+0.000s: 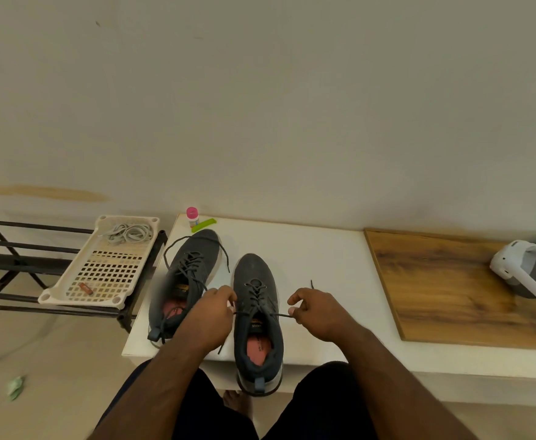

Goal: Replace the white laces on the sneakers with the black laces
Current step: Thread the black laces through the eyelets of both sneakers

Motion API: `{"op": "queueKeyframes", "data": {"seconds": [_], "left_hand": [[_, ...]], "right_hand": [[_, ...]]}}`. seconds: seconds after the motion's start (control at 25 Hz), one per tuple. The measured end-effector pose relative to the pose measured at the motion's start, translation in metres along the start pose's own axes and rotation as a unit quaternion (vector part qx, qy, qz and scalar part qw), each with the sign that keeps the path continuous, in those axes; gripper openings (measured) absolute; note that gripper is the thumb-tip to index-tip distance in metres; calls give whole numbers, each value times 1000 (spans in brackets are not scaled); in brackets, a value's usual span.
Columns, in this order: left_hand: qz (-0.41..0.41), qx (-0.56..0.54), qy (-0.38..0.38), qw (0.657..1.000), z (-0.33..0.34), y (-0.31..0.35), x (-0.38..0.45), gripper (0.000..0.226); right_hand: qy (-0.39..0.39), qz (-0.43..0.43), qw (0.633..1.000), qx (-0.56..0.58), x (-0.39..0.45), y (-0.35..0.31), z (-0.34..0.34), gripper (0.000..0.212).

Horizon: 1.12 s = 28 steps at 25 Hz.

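Observation:
Two dark grey sneakers stand side by side on the white table (323, 265), toes pointing away from me. The right sneaker (257, 319) carries a black lace (284, 315) threaded through its eyelets. My left hand (211, 315) pinches one end of that lace at the shoe's left side. My right hand (315, 312) pinches the other end, stretched taut to the right. The left sneaker (185, 281) also has a black lace, its ends lying loose around the toe. The white laces (130, 233) lie coiled in a cream plastic tray (101, 274) at the left.
The tray rests on a dark metal rack (16, 265) left of the table. A pink-capped bottle (192, 216) and a green strip (203, 225) sit at the table's back. A wooden board (444, 287) and a white-grey device (526, 268) lie at the right.

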<state>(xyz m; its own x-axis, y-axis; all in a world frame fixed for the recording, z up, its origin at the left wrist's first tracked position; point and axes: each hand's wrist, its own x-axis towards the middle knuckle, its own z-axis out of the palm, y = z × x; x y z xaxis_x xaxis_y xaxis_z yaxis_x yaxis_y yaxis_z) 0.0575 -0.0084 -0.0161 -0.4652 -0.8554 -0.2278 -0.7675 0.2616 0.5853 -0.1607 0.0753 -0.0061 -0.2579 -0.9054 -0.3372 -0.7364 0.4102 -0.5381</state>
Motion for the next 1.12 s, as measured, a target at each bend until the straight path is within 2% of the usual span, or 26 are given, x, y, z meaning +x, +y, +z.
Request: {"op": "queueKeyframes", "data": {"seconds": [0.08, 0.16, 0.2, 0.28, 0.36, 0.44, 0.56, 0.72, 0.84, 0.92, 1.04, 1.12], "left_hand": [[-17, -88, 34, 995, -24, 6, -4, 16], [-28, -205, 48, 977, -53, 16, -6, 13], [-31, -290, 46, 955, -67, 23, -8, 13], [-23, -465, 29, 885, -96, 40, -15, 13], [1, -555, 14, 832, -120, 57, -25, 15], [26, -580, 7, 814, -134, 71, -33, 25], [60, -577, 7, 814, -145, 83, -38, 35], [101, -519, 38, 848, -146, 92, -44, 18], [105, -447, 85, 884, -144, 104, -45, 14], [102, -387, 122, 908, -145, 115, -41, 17], [88, -383, 144, 908, -148, 134, -33, 17], [82, -391, 141, 906, -151, 143, -29, 17]], "right_hand": [[18, -2, 1000, 19, -5, -10, -27, 21], [25, 16, 987, 159, -13, -25, -60, 17], [14, 24, 964, 265, -19, -35, -75, 14], [-18, 7, 893, 449, -34, -56, -102, 13], [-47, -37, 834, 548, -49, -77, -118, 20], [-51, -73, 811, 578, -59, -97, -125, 25], [-8, -97, 836, 541, -67, -118, -124, 28], [128, -109, 865, 472, -70, -134, -112, 16], [235, -126, 870, 416, -58, -141, -103, 14], [267, -142, 866, 399, -50, -148, -99, 10], [285, -157, 858, 397, -42, -156, -95, 20], [311, -162, 856, 379, -38, -158, -95, 19]]}}
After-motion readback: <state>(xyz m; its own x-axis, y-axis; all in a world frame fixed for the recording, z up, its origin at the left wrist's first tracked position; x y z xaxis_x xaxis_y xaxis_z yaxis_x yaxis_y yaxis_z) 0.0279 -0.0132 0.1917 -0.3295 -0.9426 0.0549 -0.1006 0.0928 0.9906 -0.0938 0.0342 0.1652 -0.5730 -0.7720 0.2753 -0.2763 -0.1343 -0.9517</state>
